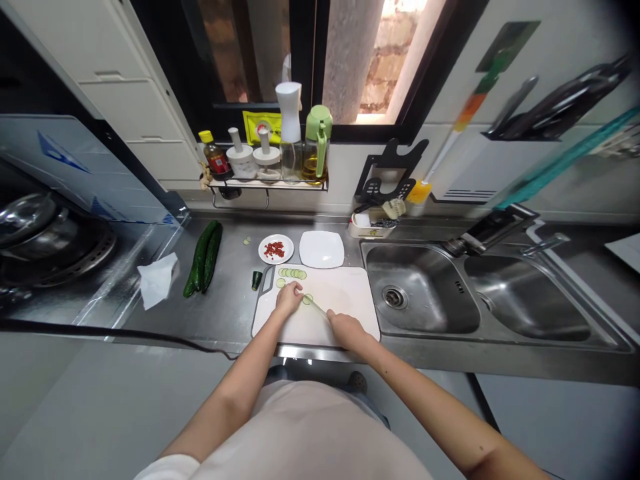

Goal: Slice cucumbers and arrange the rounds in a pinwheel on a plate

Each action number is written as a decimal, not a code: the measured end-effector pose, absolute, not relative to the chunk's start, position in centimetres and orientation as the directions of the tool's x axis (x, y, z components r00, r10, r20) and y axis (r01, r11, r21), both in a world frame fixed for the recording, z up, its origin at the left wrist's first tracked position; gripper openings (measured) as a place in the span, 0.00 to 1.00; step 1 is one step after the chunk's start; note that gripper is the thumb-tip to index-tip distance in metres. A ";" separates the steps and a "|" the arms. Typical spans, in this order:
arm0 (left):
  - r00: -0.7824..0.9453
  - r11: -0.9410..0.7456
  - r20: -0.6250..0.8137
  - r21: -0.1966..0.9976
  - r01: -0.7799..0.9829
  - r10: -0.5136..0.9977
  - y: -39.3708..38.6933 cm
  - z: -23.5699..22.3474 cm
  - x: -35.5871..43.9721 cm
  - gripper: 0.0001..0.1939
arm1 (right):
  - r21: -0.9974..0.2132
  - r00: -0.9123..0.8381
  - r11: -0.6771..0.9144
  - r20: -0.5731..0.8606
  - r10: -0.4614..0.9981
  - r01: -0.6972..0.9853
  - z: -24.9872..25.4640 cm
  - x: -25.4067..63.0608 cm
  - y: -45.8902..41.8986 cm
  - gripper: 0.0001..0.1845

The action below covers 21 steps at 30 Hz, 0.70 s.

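In my right hand [347,330] is a knife [319,309], its pale blade angled up-left over the white cutting board [345,287]. The blade's tip end reaches a round cucumber slice [307,300] lying flat near the board's middle. My left hand [288,299] has its fingers bent together at the left edge of that slice; the fingertips are small and partly hidden. Beyond it, an overlapping row of cucumber slices [293,273] lies along the board's far edge, with a loose slice [281,283] just below. A short dark-green cucumber end [257,280] rests left of the board.
Behind the board stand a plate of chopped red pieces [274,250] and a white square plate [321,249]. Whole cucumbers [203,259] and a crumpled tissue [158,279] lie leftward. A double sink [425,287] adjoins on the right. Above hangs a seasoning rack [270,185].
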<state>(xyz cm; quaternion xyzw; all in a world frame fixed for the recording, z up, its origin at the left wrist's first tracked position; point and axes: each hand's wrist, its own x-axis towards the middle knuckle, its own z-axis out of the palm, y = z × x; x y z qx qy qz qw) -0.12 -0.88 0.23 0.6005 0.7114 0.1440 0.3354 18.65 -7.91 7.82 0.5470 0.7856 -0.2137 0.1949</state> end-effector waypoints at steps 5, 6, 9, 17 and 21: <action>-0.046 0.231 -0.304 0.608 0.759 0.952 -0.9 0.5 -0.1 0.09 | -0.117 -0.320 0.308 -0.549 0.773 0.944 8.0 18.6 -8.1 0.18; -0.045 0.228 -0.301 0.608 0.760 0.953 -0.9 0.5 -0.1 0.09 | -0.115 -0.319 0.308 -0.550 0.772 0.944 8.0 18.6 -8.1 0.18; -0.045 0.226 -0.296 0.611 0.759 0.954 -1.0 0.5 -0.1 0.09 | -0.113 -0.314 0.304 -0.553 0.772 0.946 8.3 18.8 -8.5 0.18; -0.022 0.156 -0.223 0.605 0.781 0.975 -1.4 0.2 0.0 0.08 | -0.112 -0.282 0.266 -0.559 0.780 0.958 7.8 20.5 -10.0 0.19; 0.018 0.106 -0.196 0.600 0.793 0.980 -2.1 0.1 0.2 0.10 | -0.165 -0.284 0.230 -0.544 0.790 0.959 7.6 21.7 -10.4 0.15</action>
